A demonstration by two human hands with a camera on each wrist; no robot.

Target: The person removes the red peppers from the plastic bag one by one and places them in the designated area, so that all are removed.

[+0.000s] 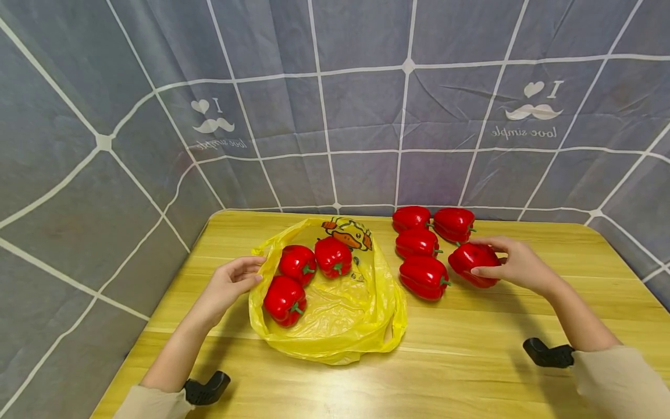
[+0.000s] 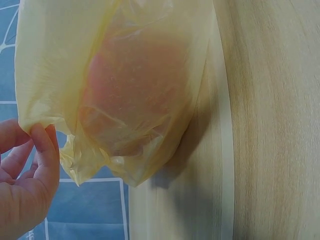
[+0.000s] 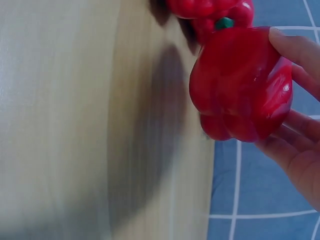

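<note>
My left hand (image 1: 230, 289) pinches the left rim of a yellow plastic bag (image 1: 335, 343), whose wide mouth faces me. Inside the bag lie three red bell peppers, one of them (image 1: 285, 301) close to that hand. In the left wrist view the thumb and fingertips hold the thin film (image 2: 50, 100), and a pepper (image 2: 140, 95) shows through it. My right hand (image 1: 515, 265) grips another red bell pepper (image 1: 474, 265) on the right, thumb on the near side and fingers over the far side. The right wrist view shows this pepper (image 3: 240, 85) between thumb and fingers.
Several more red bell peppers lie just left of the gripped one, including a near one (image 1: 424, 277) and a far one (image 1: 412, 219). All rest on a wooden table (image 1: 460, 372). A grey checked cloth (image 1: 366, 116) hangs behind its back edge.
</note>
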